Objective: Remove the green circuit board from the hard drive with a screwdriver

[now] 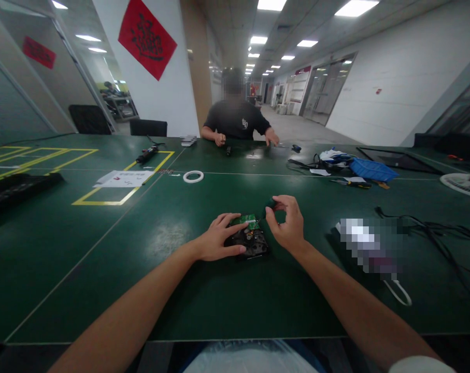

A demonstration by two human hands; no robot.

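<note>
In front of me on the table lies a flat black device with a green circuit board at its far end, much like a hard drive. My left hand rests over its left side, fingers spread and thumb apart, touching the device without wrapping round it. At the far right corner of the board, my right hand pinches a small dark tool between thumb and fingers. Its shape resembles a screwdriver, pointed down toward the board. Whether the tip touches the board is too small to tell.
The green table stretches wide. A white ring and printed paper lie ahead left. To the right are a blurred-out item, black cables and a blue tray. Another person sits opposite.
</note>
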